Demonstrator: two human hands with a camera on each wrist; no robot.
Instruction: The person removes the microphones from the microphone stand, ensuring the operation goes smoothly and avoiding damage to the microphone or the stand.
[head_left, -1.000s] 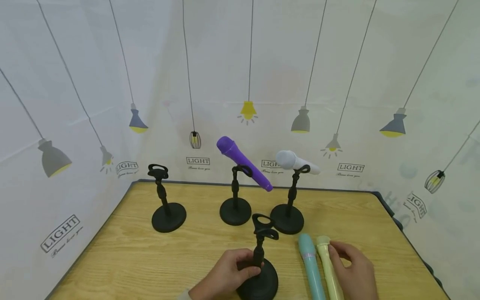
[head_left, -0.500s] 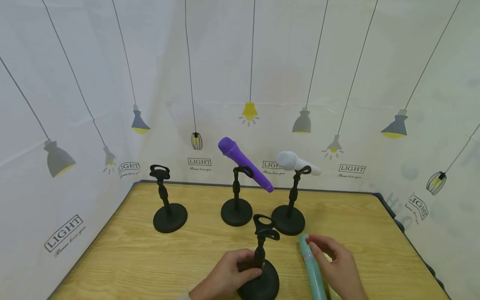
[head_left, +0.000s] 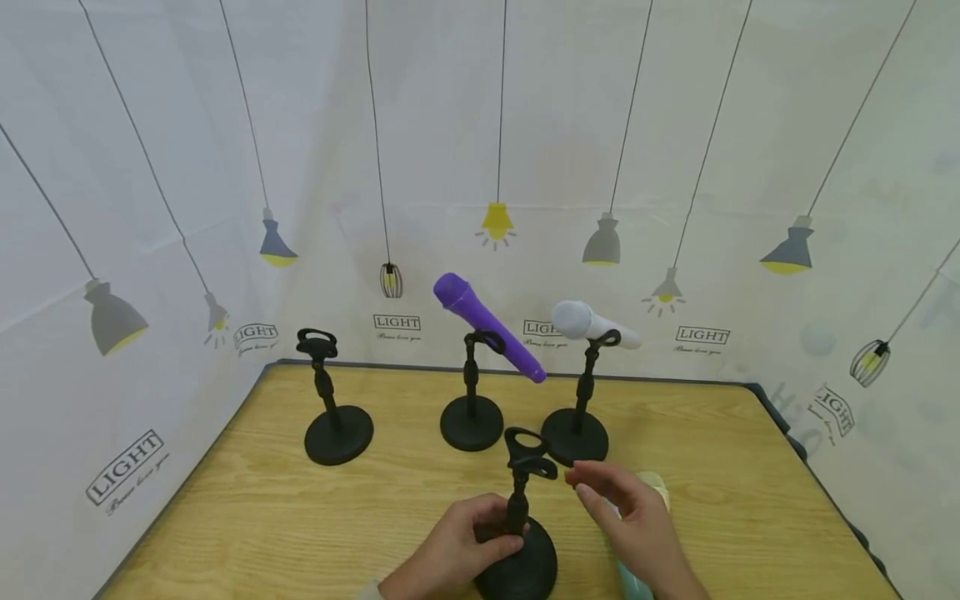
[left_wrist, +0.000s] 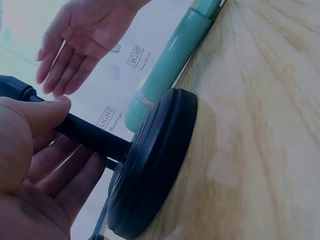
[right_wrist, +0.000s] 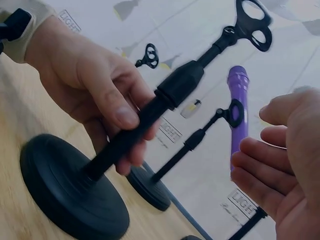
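Note:
My left hand grips the pole of a black desktop microphone stand, thumb on one side and fingers curled behind it. The stand's round base is at the tabletop, and its clip holds nothing. Just right of that clip, my right hand hovers with fingers loosely bent and nothing between them. Beneath it lies a teal microphone, mostly hidden by the hand in the head view. A pale yellow microphone lies beside it, only its head end showing.
Behind stand a microphone stand with a purple microphone, another with a white microphone, and a bare stand at the left. A printed cloth backdrop rises past the wooden table's far edge.
My right hand has moved left, from the yellow microphone across the teal one to beside the held stand's clip. My left hand and the stand have stayed put.

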